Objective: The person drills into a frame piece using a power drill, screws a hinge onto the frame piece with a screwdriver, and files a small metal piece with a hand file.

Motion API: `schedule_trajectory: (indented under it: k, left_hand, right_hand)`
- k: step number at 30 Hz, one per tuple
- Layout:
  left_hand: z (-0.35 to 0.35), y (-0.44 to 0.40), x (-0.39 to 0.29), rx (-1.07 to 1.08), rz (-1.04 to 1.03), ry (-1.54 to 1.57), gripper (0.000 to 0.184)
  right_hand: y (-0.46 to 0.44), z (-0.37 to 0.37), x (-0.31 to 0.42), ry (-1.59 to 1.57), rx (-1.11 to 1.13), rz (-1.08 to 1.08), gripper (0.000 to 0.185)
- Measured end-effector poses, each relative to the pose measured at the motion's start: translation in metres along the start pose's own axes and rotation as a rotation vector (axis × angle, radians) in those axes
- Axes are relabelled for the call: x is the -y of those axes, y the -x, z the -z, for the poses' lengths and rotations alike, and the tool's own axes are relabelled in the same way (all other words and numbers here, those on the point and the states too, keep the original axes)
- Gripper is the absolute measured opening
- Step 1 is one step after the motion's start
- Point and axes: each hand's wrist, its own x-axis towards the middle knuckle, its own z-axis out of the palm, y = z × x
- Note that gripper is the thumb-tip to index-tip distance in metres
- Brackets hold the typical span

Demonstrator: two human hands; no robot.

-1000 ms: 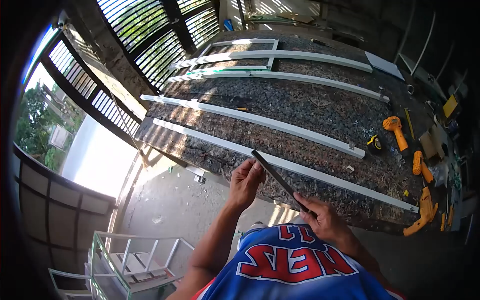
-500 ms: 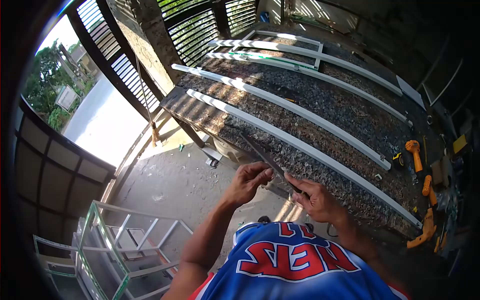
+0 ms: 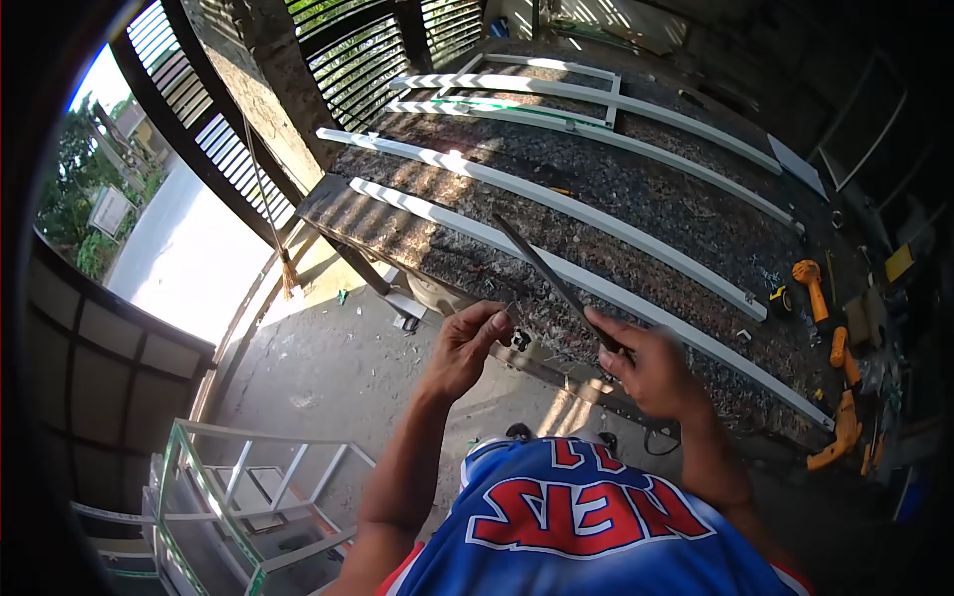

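My right hand (image 3: 651, 368) is closed around the lower end of a long, dark metal file (image 3: 552, 276), which slants up and left over the workbench edge. My left hand (image 3: 465, 348) is pinched shut on a short, thin metal piece (image 3: 511, 310), too small to identify. The two hands are apart, and the file does not touch the left fingers. Just beyond the hands, a long white frame bar (image 3: 586, 283) lies across the workbench (image 3: 437, 248), with another white bar (image 3: 556, 211) behind it.
White frame pieces (image 3: 556, 89) lie at the bench's far side. An orange cordless drill (image 3: 813, 288) and an orange power tool (image 3: 845, 432) sit at the right end. Glazed frames (image 3: 214, 497) stand on the floor at lower left. A broom (image 3: 288, 273) leans by the doorway.
My hands have moved apart. The file has lifted away from the left fingers, up and to the right, and the thin piece now shows more clearly. The camera view has shifted slightly.
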Motion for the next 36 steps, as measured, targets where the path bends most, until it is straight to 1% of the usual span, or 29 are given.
schedule_trajectory:
  k: [1, 4, 5, 8, 9, 10, 12, 13, 14, 16, 17, 18, 20, 21, 22, 23, 24, 25, 26, 28, 29, 30, 32, 33, 35, 36]
  left_hand:
    - [-0.002, -0.001, -0.001, -0.004, -0.013, -0.021, 0.026]
    - [-0.004, -0.007, -0.004, -0.109, -0.069, -0.018, 0.026]
    - [-0.003, -0.009, -0.003, -0.093, -0.058, -0.019, 0.026]
    - [-0.001, -0.008, 0.004, -0.04, -0.02, -0.025, 0.025]
    - [-0.015, -0.005, 0.003, 0.091, 0.032, -0.089, 0.025]
    - [-0.032, -0.001, 0.001, 0.11, 0.092, -0.09, 0.025]
    - [-0.026, -0.005, 0.005, -0.055, 0.003, -0.038, 0.026]
    - [-0.01, -0.013, 0.001, -0.108, -0.094, -0.001, 0.027]
    - [0.001, -0.015, -0.002, -0.125, -0.091, -0.017, 0.028]
    - [-0.009, -0.012, 0.002, -0.051, -0.021, -0.044, 0.028]
    - [-0.021, -0.007, 0.005, 0.074, 0.034, -0.069, 0.028]
    - [-0.033, -0.004, 0.01, 0.096, 0.054, -0.045, 0.028]
    - [-0.022, -0.007, 0.002, -0.032, -0.042, -0.134, 0.025]
    - [-0.008, -0.015, -0.003, -0.161, -0.111, 0.115, 0.023]
    - [0.013, -0.021, -0.005, -0.298, -0.178, 0.369, 0.021]
    - [0.042, -0.023, 0.001, -0.214, -0.214, 0.409, 0.017]
    - [0.039, -0.022, -0.008, -0.219, -0.193, 0.434, 0.018]
    - [0.033, -0.018, -0.005, -0.222, -0.128, 0.424, 0.016]
    - [0.025, -0.02, -0.003, -0.219, -0.076, 0.415, 0.014]
    - [0.011, -0.019, 0.009, -0.157, -0.074, 0.406, 0.016]
    - [0.004, -0.019, 0.014, -0.104, -0.101, 0.377, 0.018]
    - [-0.003, -0.018, 0.016, -0.087, -0.082, 0.393, 0.018]
    - [-0.025, -0.019, -0.001, -0.073, -0.134, 0.443, 0.018]
    - [-0.018, -0.017, 0.001, -0.136, -0.125, 0.521, 0.018]
    - [0.008, -0.013, 0.005, -0.276, -0.125, 0.679, 0.019]
    - [0.015, -0.012, 0.002, -0.275, -0.139, 0.64, 0.019]
  right_hand:
    - [0.003, -0.008, 0.0, 0.039, -0.013, 0.102, 0.053]
    - [0.009, -0.029, -0.002, 0.138, 0.055, 0.111, 0.055]
    - [0.015, -0.031, 0.001, 0.136, 0.094, 0.031, 0.056]
    - [0.019, -0.037, -0.009, 0.12, 0.057, 0.07, 0.058]
    - [0.014, -0.039, -0.012, 0.083, 0.039, 0.089, 0.058]
    - [0.0, -0.038, -0.015, 0.052, 0.017, 0.114, 0.059]
    - [0.0, -0.038, -0.017, 0.042, 0.003, 0.159, 0.059]
    - [0.011, -0.041, -0.017, 0.064, 0.01, 0.181, 0.059]
    - [0.016, -0.042, -0.017, 0.09, 0.024, 0.204, 0.059]
    - [-0.001, -0.041, -0.022, 0.053, -0.052, 0.241, 0.058]
    - [-0.005, -0.045, -0.026, 0.028, -0.09, 0.254, 0.058]
    - [-0.006, -0.046, -0.03, 0.033, -0.089, 0.266, 0.058]
    - [-0.002, -0.046, -0.036, 0.041, -0.096, 0.29, 0.057]
    - [0.016, -0.032, -0.027, 0.141, 0.104, 0.058, 0.057]
    - [0.024, -0.025, -0.035, 0.155, 0.051, 0.018, 0.058]
    - [0.031, -0.02, -0.044, 0.166, 0.002, -0.022, 0.058]
    - [0.035, -0.023, -0.049, 0.168, -0.051, -0.073, 0.059]
    - [0.023, -0.03, -0.056, 0.162, -0.273, 0.177, 0.06]
    - [0.019, -0.027, -0.058, 0.125, -0.258, 0.166, 0.06]
    - [0.005, -0.029, -0.023, 0.041, -0.245, 0.13, 0.06]
    - [-0.002, -0.035, -0.01, 0.006, -0.238, 0.188, 0.058]
    - [-0.006, -0.044, -0.005, 0.054, -0.227, 0.204, 0.058]
    - [-0.013, -0.059, -0.003, 0.156, -0.178, 0.247, 0.058]
    - [-0.008, -0.073, -0.016, 0.069, -0.203, 0.252, 0.059]
    - [0.032, -0.073, -0.051, 0.152, -0.112, 0.194, 0.059]
    - [0.038, -0.067, -0.054, 0.198, -0.068, 0.164, 0.06]
